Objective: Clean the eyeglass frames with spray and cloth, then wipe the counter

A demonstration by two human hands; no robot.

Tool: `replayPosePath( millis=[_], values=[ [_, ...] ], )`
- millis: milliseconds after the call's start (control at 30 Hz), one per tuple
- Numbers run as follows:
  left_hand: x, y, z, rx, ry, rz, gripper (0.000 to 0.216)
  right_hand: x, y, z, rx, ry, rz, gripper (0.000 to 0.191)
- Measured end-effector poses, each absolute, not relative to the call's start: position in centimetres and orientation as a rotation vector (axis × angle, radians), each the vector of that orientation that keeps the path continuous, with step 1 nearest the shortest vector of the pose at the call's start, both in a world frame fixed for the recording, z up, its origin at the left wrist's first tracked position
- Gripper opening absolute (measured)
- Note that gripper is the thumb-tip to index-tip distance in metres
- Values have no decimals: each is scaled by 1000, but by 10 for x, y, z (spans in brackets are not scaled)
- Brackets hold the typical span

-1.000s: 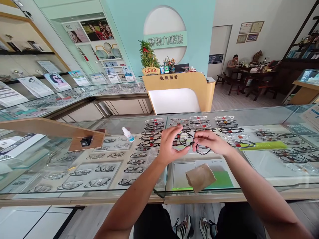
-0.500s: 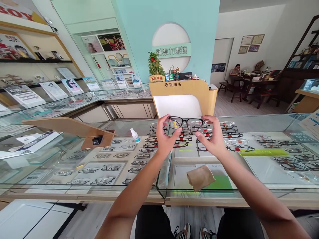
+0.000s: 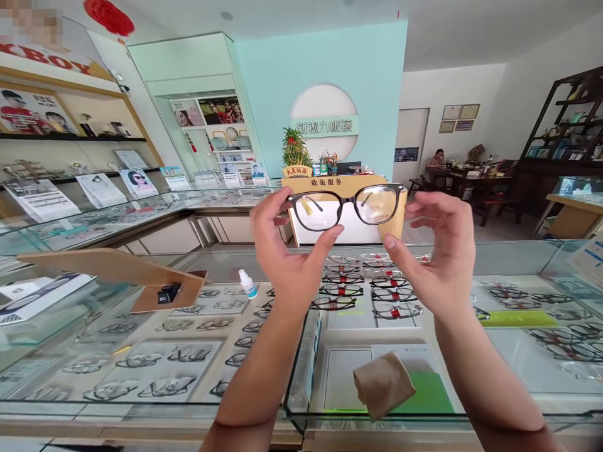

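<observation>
A pair of black-framed glasses [image 3: 346, 207] is held up level in front of the camera, lenses facing away. My left hand [image 3: 287, 248] pinches the left end of the frame between thumb and fingers. My right hand [image 3: 438, 251] grips the right end the same way. Both hands hover above the glass display counter [image 3: 509, 251], which holds rows of eyeglass frames [image 3: 362, 292]. A folded tan cleaning cloth [image 3: 382, 383] lies on the counter glass below my right forearm. A small white spray bottle [image 3: 247, 283] stands on the glass to the left of my left hand.
A wooden angled counter piece [image 3: 113, 270] with a small black device [image 3: 168, 292] sits at left. A wooden cashier desk [image 3: 330, 188] with a plant [image 3: 294, 150] stands behind. A person sits at a dark table [image 3: 466, 179] far right. Wall shelves line the left side.
Both hands raised the glasses from just above the counter to eye level, and the view tilted upward. The cloth and bottle stayed put.
</observation>
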State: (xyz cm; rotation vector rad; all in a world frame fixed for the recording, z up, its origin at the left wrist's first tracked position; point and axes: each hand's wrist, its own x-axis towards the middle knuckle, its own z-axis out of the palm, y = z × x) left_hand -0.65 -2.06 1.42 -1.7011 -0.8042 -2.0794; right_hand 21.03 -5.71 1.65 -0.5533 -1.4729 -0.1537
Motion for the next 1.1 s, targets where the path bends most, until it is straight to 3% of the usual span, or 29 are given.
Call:
replayPosePath(
  millis=[200, 333, 633, 1100],
  values=[
    [-10, -23, 13, -1675, -788, -1994, 80, 212, -46, 14, -652, -1556, -162, 56],
    [-7, -23, 13, -1699, -753, -1999, 81, 204, -43, 10, -659, -1481, -207, 70],
    [-7, -16, 10, -1773, -788, -2000, 88, 202, -41, 5, -709, -1464, -298, 67],
    [-5, 0, 7, -1910, -734, -2039, 82, 202, -38, 4, -727, -1441, -294, 64]
  ],
)
